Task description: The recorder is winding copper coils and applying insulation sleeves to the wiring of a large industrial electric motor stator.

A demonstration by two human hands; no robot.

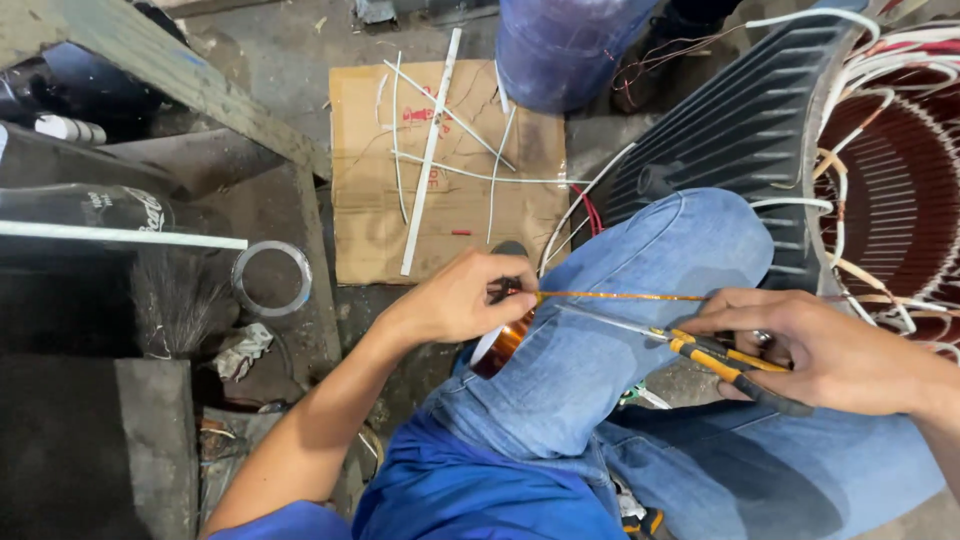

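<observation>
**Amber tape stretched between two hands over a raised knee**

The left hand (455,300) pinches the end of a strip of amber tape (620,296), fingers closed on it, with the tape roll (497,347) just beneath. The right hand (810,345), well apart, grips the strip's other end and yellow-handled scissors (715,358), blades pointing towards the left hand. Beyond the right hand sits a motor stator (890,190); beyond the left, cardboard (370,210) strewn with white strips.

Little room betw. raised knee (640,300) and motor stator (800,130) – open floor left, by cardboard (440,170).
</observation>
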